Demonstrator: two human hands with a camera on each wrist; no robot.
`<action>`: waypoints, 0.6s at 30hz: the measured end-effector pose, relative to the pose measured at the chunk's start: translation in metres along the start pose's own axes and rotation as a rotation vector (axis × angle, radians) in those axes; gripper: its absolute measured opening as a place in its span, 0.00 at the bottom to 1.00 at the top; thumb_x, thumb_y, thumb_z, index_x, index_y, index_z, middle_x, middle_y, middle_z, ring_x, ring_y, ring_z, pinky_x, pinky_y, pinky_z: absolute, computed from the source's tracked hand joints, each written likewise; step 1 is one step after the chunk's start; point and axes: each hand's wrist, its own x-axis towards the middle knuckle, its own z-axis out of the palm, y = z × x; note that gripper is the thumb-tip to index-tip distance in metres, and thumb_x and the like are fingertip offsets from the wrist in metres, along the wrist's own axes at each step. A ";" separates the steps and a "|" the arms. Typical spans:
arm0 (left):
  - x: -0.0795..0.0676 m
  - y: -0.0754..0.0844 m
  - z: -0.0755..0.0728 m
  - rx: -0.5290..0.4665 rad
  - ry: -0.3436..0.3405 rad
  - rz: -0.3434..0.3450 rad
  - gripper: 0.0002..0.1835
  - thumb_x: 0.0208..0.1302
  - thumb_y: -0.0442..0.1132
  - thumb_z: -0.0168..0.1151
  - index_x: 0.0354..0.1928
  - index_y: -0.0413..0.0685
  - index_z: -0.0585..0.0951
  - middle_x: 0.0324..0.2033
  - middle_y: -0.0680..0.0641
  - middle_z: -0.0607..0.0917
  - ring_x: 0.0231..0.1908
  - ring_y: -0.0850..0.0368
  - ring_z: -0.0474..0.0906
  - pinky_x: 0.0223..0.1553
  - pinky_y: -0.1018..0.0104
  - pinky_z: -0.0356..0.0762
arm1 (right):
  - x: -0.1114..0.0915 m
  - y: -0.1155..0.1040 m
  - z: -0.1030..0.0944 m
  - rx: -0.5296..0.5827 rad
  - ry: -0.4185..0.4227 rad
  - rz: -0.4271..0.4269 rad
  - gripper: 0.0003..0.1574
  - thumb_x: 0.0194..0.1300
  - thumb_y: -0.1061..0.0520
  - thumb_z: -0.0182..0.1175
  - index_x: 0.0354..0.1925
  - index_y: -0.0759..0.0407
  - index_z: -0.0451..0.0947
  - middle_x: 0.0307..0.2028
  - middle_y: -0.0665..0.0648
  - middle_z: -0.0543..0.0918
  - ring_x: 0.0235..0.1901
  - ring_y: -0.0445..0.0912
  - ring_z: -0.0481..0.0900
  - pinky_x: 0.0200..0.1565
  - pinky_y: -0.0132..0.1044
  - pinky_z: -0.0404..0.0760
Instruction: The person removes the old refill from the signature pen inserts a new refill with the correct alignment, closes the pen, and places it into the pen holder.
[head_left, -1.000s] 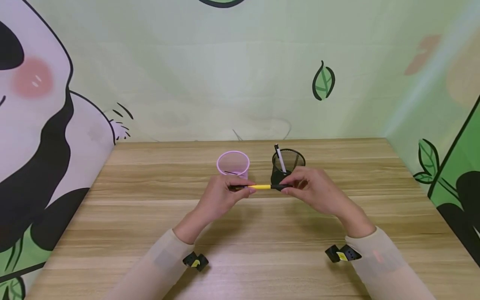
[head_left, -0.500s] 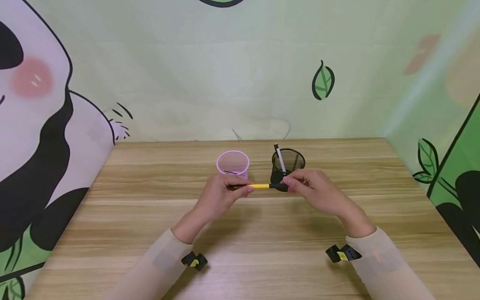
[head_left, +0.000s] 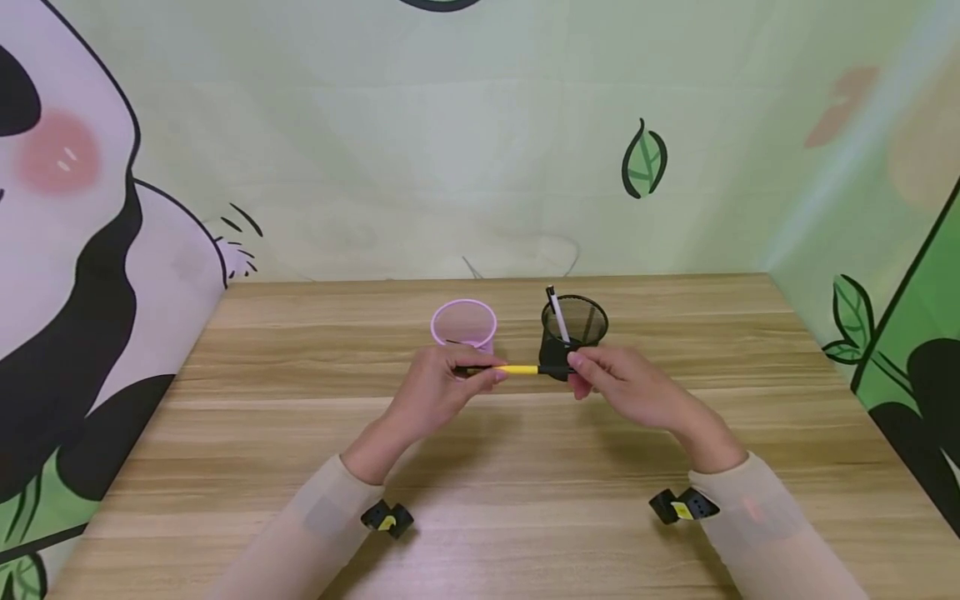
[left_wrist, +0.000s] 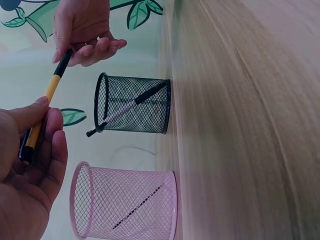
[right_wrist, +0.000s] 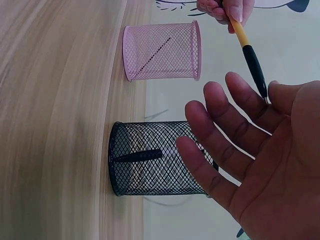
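Note:
Between my two hands a yellow ballpoint pen with a black grip lies level above the table, in front of two mesh cups. My left hand pinches its clip end between thumb and fingers. At the other end, the thumb and index finger of my right hand close on the metal tip while the other fingers spread loosely. Just behind my right hand stands a black mesh pen cup, with a white and black pen leaning in it. A pink mesh pen cup stands behind my left hand.
Inside the pink cup a thin dark stick leans at a slant. Both cups are near the far part of the wood-grain table. Behind the table hangs a pale green backdrop with a printed panda and leaves.
My right fingers have shifted along the black grip toward the tip, and the thumb now lies over the pen's end. The left hand keeps its hold with little movement.

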 end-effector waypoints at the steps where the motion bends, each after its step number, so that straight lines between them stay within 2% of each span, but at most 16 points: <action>1: 0.000 0.000 0.000 0.004 0.000 0.001 0.08 0.66 0.37 0.72 0.45 0.44 0.91 0.37 0.45 0.92 0.34 0.62 0.88 0.35 0.71 0.85 | 0.000 0.000 0.001 0.002 -0.003 0.001 0.24 0.85 0.52 0.45 0.35 0.58 0.81 0.31 0.52 0.84 0.38 0.44 0.82 0.46 0.39 0.82; 9: 0.001 0.001 0.000 0.023 0.007 0.014 0.08 0.66 0.38 0.72 0.44 0.46 0.91 0.37 0.46 0.92 0.33 0.63 0.88 0.35 0.70 0.86 | 0.002 0.000 0.003 0.006 -0.017 0.007 0.23 0.85 0.52 0.45 0.32 0.55 0.79 0.29 0.50 0.82 0.35 0.46 0.82 0.45 0.46 0.83; 18: 0.002 0.001 0.000 0.017 0.003 0.010 0.08 0.66 0.38 0.72 0.45 0.45 0.91 0.37 0.45 0.92 0.34 0.59 0.89 0.35 0.71 0.85 | 0.004 0.000 0.003 0.002 -0.007 -0.007 0.22 0.84 0.54 0.46 0.32 0.57 0.77 0.28 0.51 0.81 0.34 0.45 0.80 0.44 0.42 0.82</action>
